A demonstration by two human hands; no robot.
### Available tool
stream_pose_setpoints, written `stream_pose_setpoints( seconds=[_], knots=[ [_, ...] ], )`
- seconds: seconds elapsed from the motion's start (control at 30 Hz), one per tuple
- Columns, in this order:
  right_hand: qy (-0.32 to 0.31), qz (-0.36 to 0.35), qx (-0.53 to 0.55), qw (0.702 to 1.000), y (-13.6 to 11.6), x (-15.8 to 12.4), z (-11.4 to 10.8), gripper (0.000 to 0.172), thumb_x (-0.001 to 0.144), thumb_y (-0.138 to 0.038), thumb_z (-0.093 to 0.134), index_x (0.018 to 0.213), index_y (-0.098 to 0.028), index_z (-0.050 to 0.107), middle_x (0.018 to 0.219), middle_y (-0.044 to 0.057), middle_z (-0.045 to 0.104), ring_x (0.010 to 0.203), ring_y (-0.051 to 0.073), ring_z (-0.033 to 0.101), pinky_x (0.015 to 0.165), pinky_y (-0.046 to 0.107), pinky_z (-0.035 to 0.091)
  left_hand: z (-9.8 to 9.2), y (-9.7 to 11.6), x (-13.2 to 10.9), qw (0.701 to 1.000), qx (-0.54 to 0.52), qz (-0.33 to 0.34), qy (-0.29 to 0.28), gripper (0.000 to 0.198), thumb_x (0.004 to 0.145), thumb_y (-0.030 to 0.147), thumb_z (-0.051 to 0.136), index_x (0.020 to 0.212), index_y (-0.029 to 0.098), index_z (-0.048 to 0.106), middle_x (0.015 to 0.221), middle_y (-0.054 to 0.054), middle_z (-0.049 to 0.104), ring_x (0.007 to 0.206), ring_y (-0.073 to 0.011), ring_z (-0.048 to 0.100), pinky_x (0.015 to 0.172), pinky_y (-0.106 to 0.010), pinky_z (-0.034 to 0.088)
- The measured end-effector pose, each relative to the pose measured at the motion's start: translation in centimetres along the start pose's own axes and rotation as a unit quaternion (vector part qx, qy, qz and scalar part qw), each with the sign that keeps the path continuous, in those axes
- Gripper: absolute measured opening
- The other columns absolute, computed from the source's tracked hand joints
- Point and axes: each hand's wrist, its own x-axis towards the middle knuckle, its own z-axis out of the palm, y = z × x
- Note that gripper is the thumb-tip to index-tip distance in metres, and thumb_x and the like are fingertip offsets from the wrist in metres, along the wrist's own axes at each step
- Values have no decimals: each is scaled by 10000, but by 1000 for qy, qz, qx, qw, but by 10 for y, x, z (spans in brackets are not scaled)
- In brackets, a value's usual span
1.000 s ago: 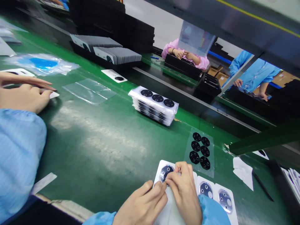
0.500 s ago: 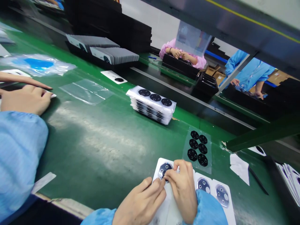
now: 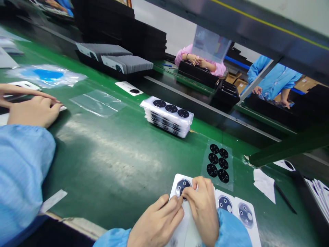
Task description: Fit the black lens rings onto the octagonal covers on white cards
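Note:
My left hand (image 3: 158, 219) and my right hand (image 3: 203, 209) meet over a white card (image 3: 176, 181) that has a dark round sticker (image 3: 183, 187) near its top. The fingers of both hands are bent together at the sticker's lower right edge; whatever is between the fingertips is too small to make out. Under and beside my right hand lie more white cards (image 3: 253, 219), with dark, shiny stickers showing on two of them. Beyond my right hand, a clear sheet (image 3: 230, 181) carries several black discs (image 3: 213, 158).
A stack of sticker sheets (image 3: 167, 120) stands mid-table. Clear film (image 3: 97, 103), a torn white paper (image 3: 264, 185) and a black strip (image 3: 285, 198) lie around. A co-worker's hands (image 3: 36, 109) are at the left. Behind, a tray of grey cards (image 3: 128, 63) and two people.
The view has shifted slightly, so the table items appear a little further right. My hands keep nearly the same pose at the sticker. The co-worker's hands at the left have moved slightly.

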Motion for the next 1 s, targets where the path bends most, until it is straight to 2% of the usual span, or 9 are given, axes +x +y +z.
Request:
stream_pose_setpoints(
  seconds=[0.1, 0.23, 0.33, 0.47, 0.63, 1.0],
  knots=[
    [-39, 55, 61, 996, 3, 6, -7, 226, 825, -59, 553, 677, -224, 595, 805, 15, 452, 804, 203, 439, 709, 353, 403, -2, -1, 2, 1000, -10, 0, 17, 435, 937, 7, 214, 815, 104, 620, 932, -89, 684, 868, -169, 531, 798, -346, 331],
    [-9, 102, 92, 990, 6, 12, -13, 192, 866, -158, 547, 704, -239, 613, 795, 14, 433, 819, 216, 440, 748, 381, 397, -10, -7, 5, 996, -76, -27, 36, 391, 963, 51, 251, 773, 126, 585, 978, -56, 685, 869, -148, 532, 788, -322, 336],
    [-6, 97, 81, 992, 7, 12, -10, 197, 864, -166, 547, 689, -231, 610, 805, 18, 441, 813, 215, 441, 736, 373, 401, -15, -14, 7, 995, -78, -43, 38, 335, 953, 47, 293, 795, 136, 575, 998, -52, 680, 890, -154, 532, 787, -319, 337],
    [-14, 91, 69, 993, 3, 12, -6, 203, 855, -104, 535, 705, -222, 604, 809, 17, 430, 805, 205, 430, 713, 351, 404, -16, -20, 9, 998, -53, -41, 15, 359, 955, 50, 273, 778, 139, 571, 980, -48, 678, 882, -159, 525, 792, -322, 329],
    [-51, 97, 52, 993, -3, 14, -5, 209, 849, -76, 535, 701, -213, 591, 828, 15, 432, 815, 194, 431, 723, 337, 405, -14, -20, 7, 999, -41, -36, 0, 356, 961, 66, 265, 833, 134, 591, 993, -47, 674, 906, -162, 522, 799, -321, 326],
    [-55, 38, 20, 998, -5, 12, 10, 200, 836, -34, 523, 711, -188, 545, 832, 22, 415, 784, 196, 409, 655, 333, 363, -14, -17, 8, 999, 16, -20, -28, 491, 956, 30, 154, 802, 138, 609, 988, -59, 677, 870, -159, 526, 793, -337, 316]
  ],
)
